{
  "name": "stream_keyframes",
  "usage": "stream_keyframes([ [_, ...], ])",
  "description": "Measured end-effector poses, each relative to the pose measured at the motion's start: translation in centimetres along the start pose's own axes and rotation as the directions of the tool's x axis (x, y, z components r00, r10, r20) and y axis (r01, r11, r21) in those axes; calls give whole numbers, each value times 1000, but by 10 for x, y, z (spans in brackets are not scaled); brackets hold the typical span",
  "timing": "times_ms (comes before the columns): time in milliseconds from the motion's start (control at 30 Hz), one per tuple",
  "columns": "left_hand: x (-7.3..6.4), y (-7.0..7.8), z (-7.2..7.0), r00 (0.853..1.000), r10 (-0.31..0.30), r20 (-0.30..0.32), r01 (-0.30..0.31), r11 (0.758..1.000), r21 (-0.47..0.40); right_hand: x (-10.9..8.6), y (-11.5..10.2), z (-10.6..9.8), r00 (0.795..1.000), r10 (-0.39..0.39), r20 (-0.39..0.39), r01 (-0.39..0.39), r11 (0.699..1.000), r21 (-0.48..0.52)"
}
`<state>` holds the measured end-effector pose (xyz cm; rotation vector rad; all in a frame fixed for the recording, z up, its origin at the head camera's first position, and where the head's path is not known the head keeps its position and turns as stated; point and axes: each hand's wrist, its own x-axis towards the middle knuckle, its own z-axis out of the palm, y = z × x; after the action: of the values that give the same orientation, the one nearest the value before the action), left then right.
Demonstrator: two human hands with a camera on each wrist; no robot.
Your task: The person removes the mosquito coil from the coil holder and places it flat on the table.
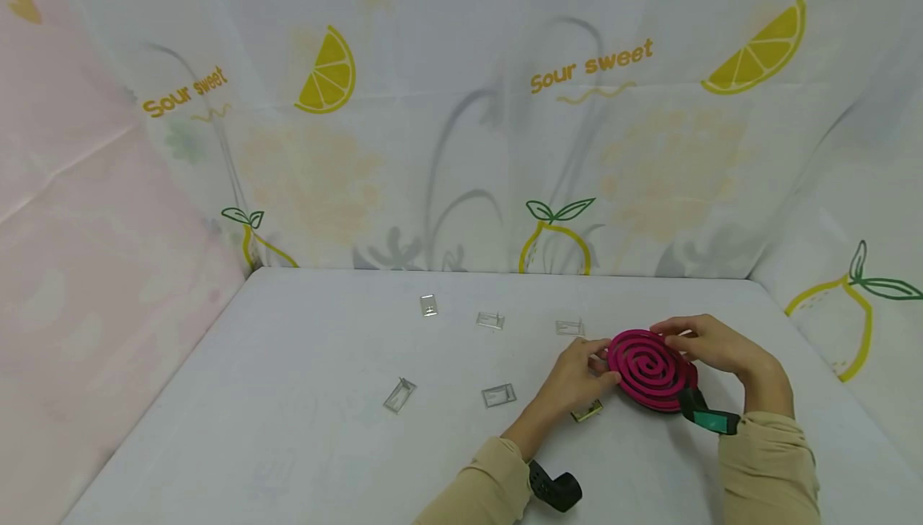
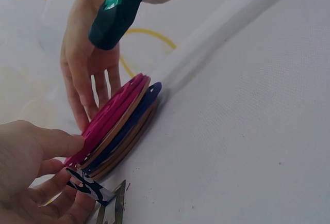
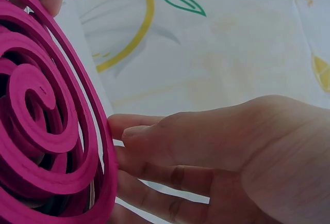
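Note:
A round stack of spiral mosquito coils (image 1: 649,369) lies at the right of the white table. Its top coil is pink (image 3: 82,152); brown layers and a blue coil (image 2: 147,102) show beneath it in the left wrist view. My left hand (image 1: 573,377) holds the stack's left edge, thumb at the pink rim and fingers curled at the side. My right hand (image 1: 721,349) touches the opposite edge with fairly straight fingers and thumb. Just below my left hand lies a small shiny metal stand (image 1: 587,411), seen close up in the left wrist view.
Several thin metal coil stands lie spread out, among them one at the back (image 1: 429,305), one near the middle (image 1: 499,395) and one further left (image 1: 400,394). A lemon-print cloth (image 1: 433,148) hangs behind the table.

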<state>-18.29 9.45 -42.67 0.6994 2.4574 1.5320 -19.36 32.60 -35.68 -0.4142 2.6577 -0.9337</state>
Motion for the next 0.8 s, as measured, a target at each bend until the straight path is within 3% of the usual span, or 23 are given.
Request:
stream_keyframes([
  [467, -1, 0, 0, 999, 32, 4, -32, 999, 30, 1, -2, 1, 999, 36, 6, -36, 999, -11],
  [667, -1, 0, -3, 999, 32, 21, -31, 999, -13, 1, -1, 2, 1000, 30, 8, -30, 1000, -1],
  [800, 0, 3, -10, 999, 11, 32, -10, 1000, -25, 2, -2, 3, 999, 20, -32, -20, 1000, -3],
])
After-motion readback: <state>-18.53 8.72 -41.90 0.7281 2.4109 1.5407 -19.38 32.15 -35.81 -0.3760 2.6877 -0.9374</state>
